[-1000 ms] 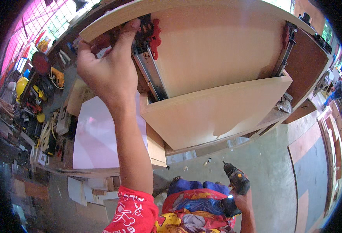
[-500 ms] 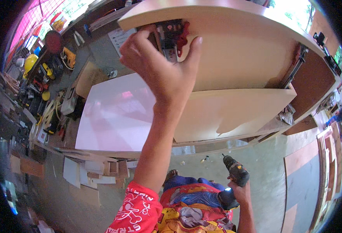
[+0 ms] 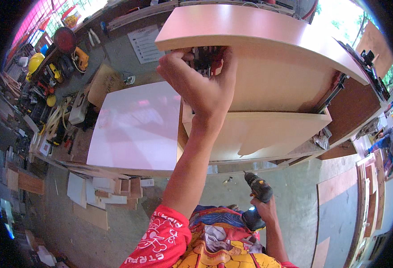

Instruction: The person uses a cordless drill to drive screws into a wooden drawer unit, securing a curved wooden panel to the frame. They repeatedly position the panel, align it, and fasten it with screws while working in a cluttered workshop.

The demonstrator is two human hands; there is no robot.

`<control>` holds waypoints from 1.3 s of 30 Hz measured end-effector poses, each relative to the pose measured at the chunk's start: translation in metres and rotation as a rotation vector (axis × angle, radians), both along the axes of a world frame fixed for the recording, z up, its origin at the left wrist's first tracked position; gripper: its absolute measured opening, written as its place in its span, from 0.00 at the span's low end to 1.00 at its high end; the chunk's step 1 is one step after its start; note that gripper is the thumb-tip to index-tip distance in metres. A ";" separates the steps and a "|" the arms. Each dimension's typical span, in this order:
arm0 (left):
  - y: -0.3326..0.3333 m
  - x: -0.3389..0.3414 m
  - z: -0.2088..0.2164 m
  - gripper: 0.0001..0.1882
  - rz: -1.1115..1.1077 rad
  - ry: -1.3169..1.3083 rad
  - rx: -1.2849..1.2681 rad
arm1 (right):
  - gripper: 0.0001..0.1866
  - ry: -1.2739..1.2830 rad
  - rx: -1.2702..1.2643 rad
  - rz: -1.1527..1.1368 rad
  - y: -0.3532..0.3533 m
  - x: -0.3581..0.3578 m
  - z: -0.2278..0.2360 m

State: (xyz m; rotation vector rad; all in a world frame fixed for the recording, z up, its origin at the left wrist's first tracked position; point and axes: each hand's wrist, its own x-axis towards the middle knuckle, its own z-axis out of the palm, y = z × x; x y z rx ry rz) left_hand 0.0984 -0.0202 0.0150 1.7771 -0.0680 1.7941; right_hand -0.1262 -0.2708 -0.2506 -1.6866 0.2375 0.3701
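My left hand (image 3: 205,89) reaches up and forward to the left end of a pale wooden drawer-like box (image 3: 285,73). Its thumb and fingers close around a dark metal fitting (image 3: 201,58) with a red part, set beneath the box's overhanging far panel (image 3: 232,20). The fingers hide much of that fitting. Low on the right, my right hand (image 3: 265,209) wraps around the handle of a black and yellow cordless drill (image 3: 259,190). The drill's bit points up and left, away from the box, and a small light shines near its base.
A glossy white panel (image 3: 134,127) lies on the workbench left of the box. Hand tools, a yellow helmet (image 3: 36,62) and a yellow power tool (image 3: 81,59) crowd the far left. Offcuts (image 3: 107,190) lie on the floor; long boards (image 3: 339,210) lie at right.
My left thumb has bent in from its spread position toward the red part. More of the far panel's outer face shows. The drill stays in my right hand, slightly further left in view.
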 end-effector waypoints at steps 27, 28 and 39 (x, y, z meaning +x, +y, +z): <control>0.154 -0.161 -0.133 0.09 -0.124 0.669 -0.210 | 0.42 -0.045 -0.025 -0.104 0.008 0.002 -0.017; 0.143 -0.169 -0.145 0.07 -0.206 0.702 -0.252 | 0.43 -0.054 -0.018 -0.125 0.012 0.003 -0.010; 0.025 -0.123 -0.202 0.07 -0.964 1.018 0.145 | 0.42 -0.097 0.045 -0.483 0.001 -0.049 -0.012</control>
